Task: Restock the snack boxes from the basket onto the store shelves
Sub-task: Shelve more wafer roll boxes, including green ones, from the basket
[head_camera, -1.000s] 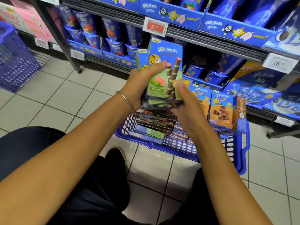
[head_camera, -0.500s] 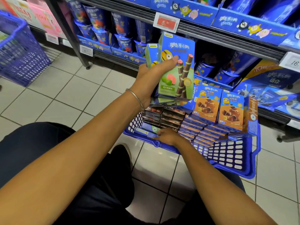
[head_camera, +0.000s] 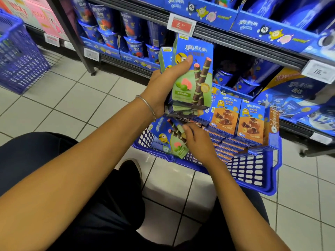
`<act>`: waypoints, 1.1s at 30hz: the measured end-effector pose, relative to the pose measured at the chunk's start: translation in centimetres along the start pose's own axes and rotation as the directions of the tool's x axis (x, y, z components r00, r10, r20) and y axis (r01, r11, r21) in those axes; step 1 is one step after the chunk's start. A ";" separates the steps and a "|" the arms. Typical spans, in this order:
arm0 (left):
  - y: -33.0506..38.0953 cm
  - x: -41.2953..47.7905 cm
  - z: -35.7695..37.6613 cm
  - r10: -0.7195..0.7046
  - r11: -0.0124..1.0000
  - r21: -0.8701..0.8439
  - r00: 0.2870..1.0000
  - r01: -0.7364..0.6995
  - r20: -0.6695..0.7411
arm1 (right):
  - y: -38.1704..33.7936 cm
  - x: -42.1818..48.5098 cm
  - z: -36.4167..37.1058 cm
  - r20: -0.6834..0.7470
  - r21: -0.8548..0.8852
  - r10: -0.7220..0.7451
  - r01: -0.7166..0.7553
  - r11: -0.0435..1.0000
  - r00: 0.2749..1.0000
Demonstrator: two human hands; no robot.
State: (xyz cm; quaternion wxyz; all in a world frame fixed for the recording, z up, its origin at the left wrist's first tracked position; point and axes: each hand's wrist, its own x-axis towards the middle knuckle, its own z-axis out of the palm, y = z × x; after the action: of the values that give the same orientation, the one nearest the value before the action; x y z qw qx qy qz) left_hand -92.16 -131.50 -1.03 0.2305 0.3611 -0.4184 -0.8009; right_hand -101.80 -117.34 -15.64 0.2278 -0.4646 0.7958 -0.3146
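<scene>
My left hand [head_camera: 163, 87] gripping a stack of green-and-blue cardboard snack boxes [head_camera: 194, 51], count unclear, right hand [head_camera: 197, 142] grasping one more such box [head_camera: 169, 140], two orange-fronted boxes [head_camera: 224, 116] upright in blue plastic basket [head_camera: 252, 173]

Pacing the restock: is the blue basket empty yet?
Not empty. Orange boxes stand stacked in the blue basket; right hand grips a green box.
</scene>
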 end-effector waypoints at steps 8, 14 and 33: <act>1.5 0.0 -0.5 0.070 0.981 -0.192 0.984 -0.038 0.164 | -3.7 -0.3 -6.6 -0.203 0.755 0.539 -0.220 0.617 0.818; 1.4 0.6 -1.0 0.060 0.983 -0.178 0.988 -0.034 0.143 | -6.7 0.7 -12.1 -0.176 0.923 0.552 -0.059 0.380 0.815; -0.5 2.1 1.7 0.068 0.995 0.065 0.996 -0.072 0.064 | -14.2 0.2 -12.3 0.096 0.975 0.232 -0.139 0.174 0.968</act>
State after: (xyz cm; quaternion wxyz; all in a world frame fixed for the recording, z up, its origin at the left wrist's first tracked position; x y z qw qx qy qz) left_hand -94.80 -131.81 -1.60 0.2330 0.3288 -0.4643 -0.7887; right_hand -101.50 -119.23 3.07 0.4763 -0.1038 0.4753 -0.7324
